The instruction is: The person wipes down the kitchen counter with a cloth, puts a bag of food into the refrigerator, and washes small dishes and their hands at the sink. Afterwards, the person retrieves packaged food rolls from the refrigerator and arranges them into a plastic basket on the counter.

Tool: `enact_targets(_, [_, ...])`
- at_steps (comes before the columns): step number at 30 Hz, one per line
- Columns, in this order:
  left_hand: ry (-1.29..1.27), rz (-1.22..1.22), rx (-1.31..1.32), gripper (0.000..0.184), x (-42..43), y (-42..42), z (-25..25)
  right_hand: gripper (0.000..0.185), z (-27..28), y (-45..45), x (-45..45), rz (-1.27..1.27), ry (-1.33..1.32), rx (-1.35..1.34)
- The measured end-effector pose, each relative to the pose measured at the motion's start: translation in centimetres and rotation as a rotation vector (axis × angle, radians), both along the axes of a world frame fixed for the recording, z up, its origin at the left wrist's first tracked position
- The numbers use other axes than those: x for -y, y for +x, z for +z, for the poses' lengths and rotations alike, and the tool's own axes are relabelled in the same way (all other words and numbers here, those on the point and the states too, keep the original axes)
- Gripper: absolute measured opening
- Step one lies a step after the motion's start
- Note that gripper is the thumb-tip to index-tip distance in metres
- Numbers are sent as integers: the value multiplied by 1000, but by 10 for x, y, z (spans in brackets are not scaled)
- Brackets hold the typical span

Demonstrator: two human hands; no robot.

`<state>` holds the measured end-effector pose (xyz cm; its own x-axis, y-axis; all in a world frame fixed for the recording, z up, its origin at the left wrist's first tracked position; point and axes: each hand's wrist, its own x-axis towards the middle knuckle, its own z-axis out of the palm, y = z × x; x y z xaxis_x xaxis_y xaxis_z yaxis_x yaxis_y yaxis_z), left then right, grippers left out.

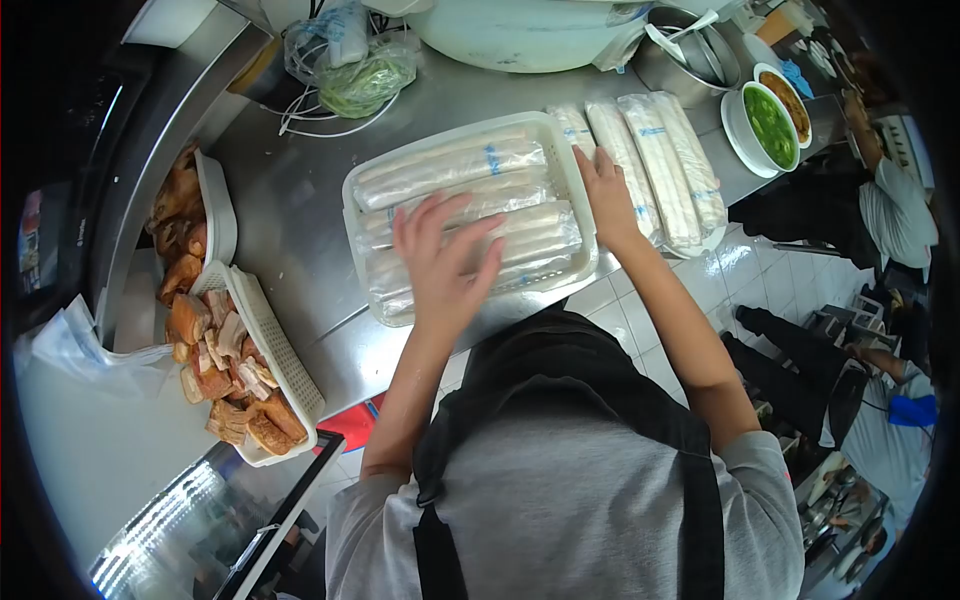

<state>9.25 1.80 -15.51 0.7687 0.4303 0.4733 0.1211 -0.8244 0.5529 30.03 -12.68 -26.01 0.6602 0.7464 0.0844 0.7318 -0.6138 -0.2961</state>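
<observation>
A white plastic basket (352,225) sits on the steel counter in front of me, with several long, pale packs (450,172) lying in it. The packs are wrapped in clear plastic with blue print; I cannot make out their contents. Over the near packs, my left hand (450,255) is open with fingers spread, and whether it touches them is unclear. My right hand (608,200) is at the basket's right rim, fingers stretched out beside a similar pack (572,128). More such packs (650,165) lie side by side to its right on a pale tray (712,243).
On the left, a white basket (285,350) holds pieces of roasted meat, with another meat tray (218,210) behind. Bagged greens (368,85) and a cable lie at the back. A metal pot (655,75) and bowls of green (770,125) and orange food (785,100) stand right. Other people are at right.
</observation>
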Motion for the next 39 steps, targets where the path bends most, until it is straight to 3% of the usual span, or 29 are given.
enact_targets(3, [-50, -121, -22, 23, 6, 17, 4, 68, 11, 4, -12, -62, -82, -102])
enact_targets(6, [-113, -130, 21, 22, 4, 18, 9, 82, 19, 16, -23, -196, -125, -303])
enact_targets(9, [-176, 5, 94, 22, -13, -3, 17, 97, 31, 39, -4, -275, 200, -591])
enact_targets(11, [-264, 156, 155, 23, -29, -28, 17, 99, 11, 66, 11, -140, 495, -429])
enact_targets(13, [-355, 264, 185, 27, -40, -47, 6, 93, 86, 50, 4, 8, 426, -303])
enact_targets(16, [-316, 340, 179, 35, -44, -56, -7, 88, 122, 26, -31, 431, 411, -151])
enact_targets(18, [-226, 353, 146, 43, -44, -55, -10, 85, 148, -5, -59, 616, 171, -299])
enact_targets(20, [-119, 360, 102, 50, -43, -52, -13, 82, 121, -19, -91, 890, 199, -397])
enact_targets(23, [-202, 379, 23, 57, -35, -57, -24, 81, 113, -39, -114, 958, 34, -423])
enact_targets(27, [-177, 435, 135, 63, -13, -64, -37, 79, 123, -42, -115, 904, -70, -624])
enact_targets(29, [-103, 440, 139, 65, -11, -65, -44, 77, 113, -48, -113, 961, 36, -592])
enact_targets(32, [145, 456, 42, 58, -11, -61, -34, 74, 101, -58, -109, 961, 64, -375])
enact_targets(34, [125, 361, -31, 52, -20, -66, -41, 68, 102, -66, -103, 915, 56, -209])
enact_targets(37, [86, 315, -71, 40, -18, -62, -32, 59, 98, -67, -79, 771, 378, -65])
enact_targets(39, [118, 299, -154, 38, -19, -65, -20, 50, 100, -43, -53, 480, 515, -150])
